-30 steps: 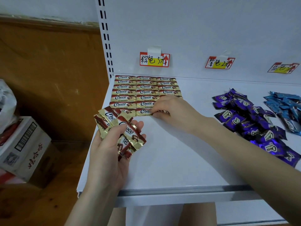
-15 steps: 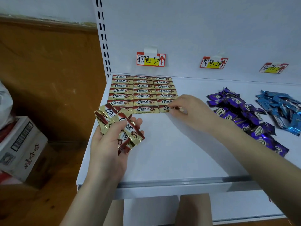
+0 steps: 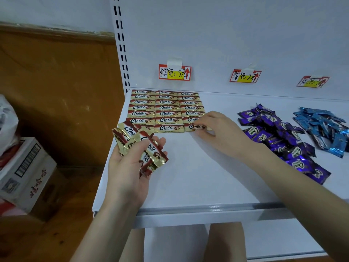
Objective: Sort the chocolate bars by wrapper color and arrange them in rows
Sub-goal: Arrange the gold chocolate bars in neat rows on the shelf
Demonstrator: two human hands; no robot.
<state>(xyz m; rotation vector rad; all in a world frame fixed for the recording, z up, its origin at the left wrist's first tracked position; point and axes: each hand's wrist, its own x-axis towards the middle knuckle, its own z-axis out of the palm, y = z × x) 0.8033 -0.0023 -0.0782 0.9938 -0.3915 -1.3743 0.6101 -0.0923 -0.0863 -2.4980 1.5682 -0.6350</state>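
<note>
Gold-and-brown Choco bars (image 3: 166, 108) lie in three neat columns at the back left of the white shelf (image 3: 198, 176). My right hand (image 3: 217, 129) pinches the right end of the front bar in the right column (image 3: 193, 127), which lies flat on the shelf. My left hand (image 3: 132, 167) grips a fanned bunch of several gold bars (image 3: 139, 142) above the shelf's left front. A loose heap of purple bars (image 3: 279, 137) sits right of centre. Blue bars (image 3: 321, 127) are piled at the far right.
Three handwritten price tags (image 3: 175, 72) hang on the shelf's back wall, one behind each colour group. A cardboard box (image 3: 24, 174) and a plastic bag (image 3: 7, 121) stand on the floor at the left, by a brown wall. The shelf's metal front lip (image 3: 207, 210) runs below my arms.
My right hand slid rightward from the middle column's front to the right column's front, where a gold bar now lies. My left hand stays in place with its bunch.
</note>
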